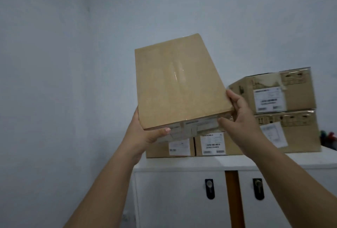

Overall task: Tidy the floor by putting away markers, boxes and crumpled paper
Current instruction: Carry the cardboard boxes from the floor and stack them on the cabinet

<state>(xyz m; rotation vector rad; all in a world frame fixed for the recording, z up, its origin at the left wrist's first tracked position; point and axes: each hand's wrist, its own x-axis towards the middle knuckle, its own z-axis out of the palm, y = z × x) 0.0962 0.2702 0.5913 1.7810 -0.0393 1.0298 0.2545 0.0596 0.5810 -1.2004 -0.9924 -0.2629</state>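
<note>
A taped brown cardboard box is held up in the air above the white cabinet, its underside tilted toward me. My left hand grips its lower left corner, thumb on the labelled front face. My right hand grips the lower right corner, fingers up the side and thumb on the front. Below and behind the held box, two low boxes lie side by side on the cabinet top. Two more labelled boxes are stacked at the right.
The cabinet has two doors with black handles and a brown strip between them. Coloured marker caps show at the far right edge on the cabinet top. A plain pale wall fills the left and the background.
</note>
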